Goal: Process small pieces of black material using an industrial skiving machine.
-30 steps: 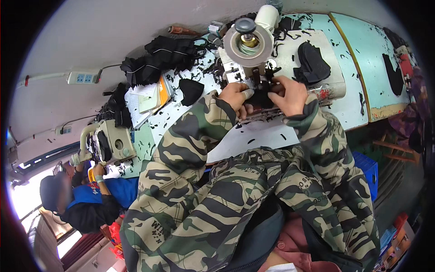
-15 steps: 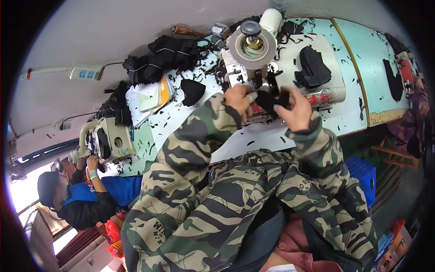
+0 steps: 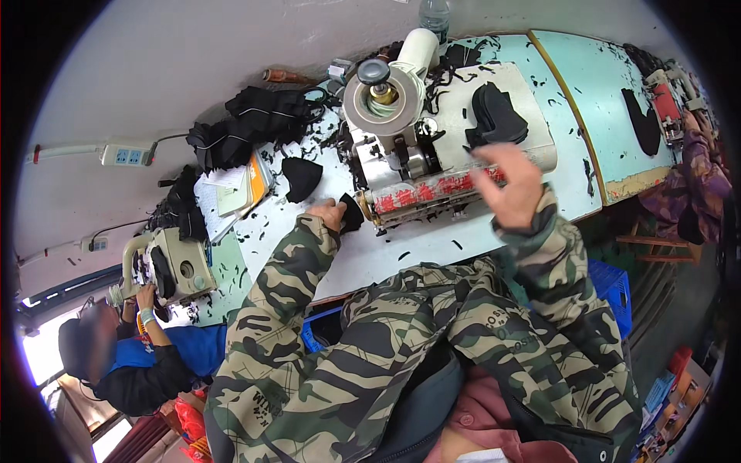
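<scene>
My left hand [image 3: 330,214] pinches a small curved black fabric piece [image 3: 352,215] at the left end of a machine [image 3: 432,193] with chipped red and white paint. My right hand [image 3: 513,185] hovers at the machine's right front, thumb and forefinger apart and nothing visible between them. Just beyond its fingers, a stack of black cut pieces [image 3: 498,116] lies on the machine's pale top. A black knob [image 3: 373,72] sits over the round disc on the machine. Another black piece [image 3: 302,180] lies on the white table to the left.
Black scraps litter the table [image 3: 417,258]. Behind on the left are a black bundle [image 3: 255,127] and notebooks [image 3: 251,189]. A bottle [image 3: 434,19] stands at the back. Co-workers sit at a beige machine [image 3: 181,266] on the left and another machine [image 3: 670,104] at far right.
My left hand has moved left, away from the machine's middle, with a black piece in it. My right hand has let go of the fabric and risen toward the stack. The view has shifted.
</scene>
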{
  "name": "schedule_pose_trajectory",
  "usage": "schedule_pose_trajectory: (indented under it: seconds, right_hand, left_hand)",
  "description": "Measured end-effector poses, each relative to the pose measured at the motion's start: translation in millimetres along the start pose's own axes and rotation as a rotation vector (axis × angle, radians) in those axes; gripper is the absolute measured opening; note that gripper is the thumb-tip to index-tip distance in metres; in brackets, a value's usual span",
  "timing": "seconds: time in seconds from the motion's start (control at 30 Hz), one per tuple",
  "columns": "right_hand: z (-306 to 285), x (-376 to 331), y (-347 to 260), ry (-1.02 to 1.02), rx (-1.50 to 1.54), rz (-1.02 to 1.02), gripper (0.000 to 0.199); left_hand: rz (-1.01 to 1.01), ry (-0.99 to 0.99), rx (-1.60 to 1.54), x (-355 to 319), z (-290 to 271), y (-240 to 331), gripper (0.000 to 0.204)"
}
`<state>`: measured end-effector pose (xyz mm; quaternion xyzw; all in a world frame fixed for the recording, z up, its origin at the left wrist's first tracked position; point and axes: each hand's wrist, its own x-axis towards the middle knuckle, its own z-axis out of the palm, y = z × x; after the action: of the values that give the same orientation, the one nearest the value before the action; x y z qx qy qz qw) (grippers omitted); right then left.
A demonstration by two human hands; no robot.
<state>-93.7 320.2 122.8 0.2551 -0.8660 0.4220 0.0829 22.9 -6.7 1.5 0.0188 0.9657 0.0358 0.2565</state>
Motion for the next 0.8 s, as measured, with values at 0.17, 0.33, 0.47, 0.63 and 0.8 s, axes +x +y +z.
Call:
schedule_pose_trajectory:
  seconds: [0.17,0.33,0.47,0.63,0.8]
  right_hand:
    - [38,-40,-14,-0.573,0.475,0.328,0.021]
    - [62,-49,-11,-0.681,0.773,0.274,0.022]
    - [76,-37,-27,-0.381,0.468,0.270,0.019]
    - [93,-36,-28,-0.327,0.461,0.337,0.029]
    - [105,-28,-30,-0.359,1.146,0.740,0.041]
  left_hand:
    - [-0.078,-0.126,0.018,-4,-11,13,0.021]
    - [0.363,-0.304,-0.506,-26,-99,72,0.031]
    - [0.100,-0.564,-1.114,-9,-118,74,0.023]
    - [-0.024,-0.551,-1.247,29,-116,61,0.021]
    - [-0.084,-0.502,-1.136,45,-126,47,0.021]
